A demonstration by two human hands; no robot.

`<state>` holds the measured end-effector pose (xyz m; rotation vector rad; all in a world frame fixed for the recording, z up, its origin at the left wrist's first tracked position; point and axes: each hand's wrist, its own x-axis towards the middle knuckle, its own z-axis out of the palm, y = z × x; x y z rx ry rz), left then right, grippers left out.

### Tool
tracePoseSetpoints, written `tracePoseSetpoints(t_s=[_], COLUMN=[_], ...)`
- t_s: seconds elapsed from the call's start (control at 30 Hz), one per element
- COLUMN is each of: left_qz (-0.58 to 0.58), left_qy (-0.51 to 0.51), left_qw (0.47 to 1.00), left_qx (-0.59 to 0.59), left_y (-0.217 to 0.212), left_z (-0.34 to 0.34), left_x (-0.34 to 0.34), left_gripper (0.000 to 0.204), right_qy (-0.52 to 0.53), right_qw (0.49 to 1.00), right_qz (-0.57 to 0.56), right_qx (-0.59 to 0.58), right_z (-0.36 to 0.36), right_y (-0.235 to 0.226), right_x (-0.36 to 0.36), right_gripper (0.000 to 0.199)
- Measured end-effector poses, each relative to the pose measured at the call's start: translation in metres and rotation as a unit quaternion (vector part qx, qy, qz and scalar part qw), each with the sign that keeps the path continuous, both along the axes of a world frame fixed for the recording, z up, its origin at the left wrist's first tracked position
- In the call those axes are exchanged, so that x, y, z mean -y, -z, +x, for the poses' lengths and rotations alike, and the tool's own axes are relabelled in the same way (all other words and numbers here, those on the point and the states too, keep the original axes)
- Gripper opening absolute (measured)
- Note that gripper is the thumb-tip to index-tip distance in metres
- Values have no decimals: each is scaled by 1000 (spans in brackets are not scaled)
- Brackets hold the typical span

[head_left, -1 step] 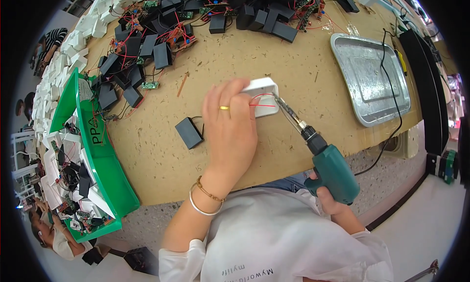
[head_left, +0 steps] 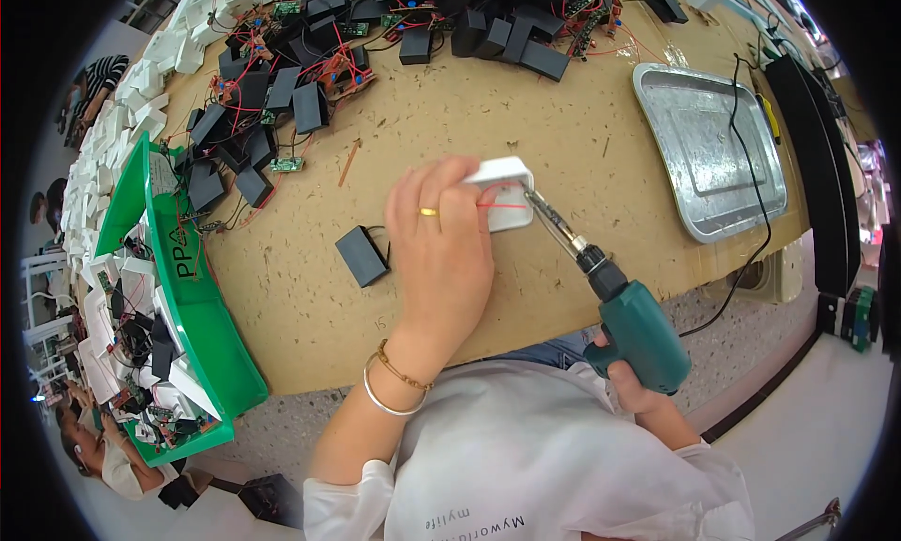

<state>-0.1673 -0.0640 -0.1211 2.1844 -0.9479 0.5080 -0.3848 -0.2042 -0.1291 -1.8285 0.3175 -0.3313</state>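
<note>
My left hand (head_left: 439, 241) is closed around a small white plastic housing (head_left: 503, 168), held a little above or on the table; the fingers cover its left part. A red wire (head_left: 507, 206) runs across the inside of the housing from under my fingers. In my right hand (head_left: 627, 383) is a green-handled soldering gun (head_left: 643, 333), gripped from below, its body hiding some fingers. The gun's metal tip (head_left: 537, 201) points up and left, at the right end of the housing; whether it touches cannot be made out. A black box (head_left: 362, 257) with a lead lies left of my hand.
Black boxes with wires and small circuit boards are heaped along the far side (head_left: 310, 106). A green bin (head_left: 214, 330) of parts stands left, white housings (head_left: 141, 76) behind it. On the right, a black cord (head_left: 751, 156) crosses a metal tray (head_left: 723, 224).
The housing and the soldering tip have shifted very slightly downward. The upper loop of red wire shows less than before; the lower strand stays in view.
</note>
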Motion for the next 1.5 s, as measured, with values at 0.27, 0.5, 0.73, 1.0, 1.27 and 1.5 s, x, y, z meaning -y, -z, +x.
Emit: tracePoseSetpoints(t_s=[0.27, 0.5, 0.73, 1.0, 1.27, 1.5], left_qz=[-6, 11, 111, 102, 73, 30], left_qy=[4, 0, -68, 25, -25, -13], left_qw=[1000, 1000, 991, 994, 997, 999], left_qx=[19, 12, -19, 19, 30, 25], left_y=[7, 6, -12, -8, -3, 1], left_z=[-9, -15, -28, -13, -19, -9], left_x=[-2, -7, -10, -20, -12, -8], left_gripper=[19, 20, 16, 13, 12, 14], right_qy=[-42, -46, -44, -5, -24, -39], right_qw=[997, 997, 992, 992, 998, 993], right_qz=[-45, -24, 106, 122, 44, -95], right_qx=[48, 54, 53, -13, 40, 59], right_z=[-1, -1, -19, -18, -26, -5], right_y=[-3, -2, 9, 1, 14, 9], right_x=[0, -2, -3, -9, -2, 4], right_gripper=[37, 38, 57, 75, 51, 42])
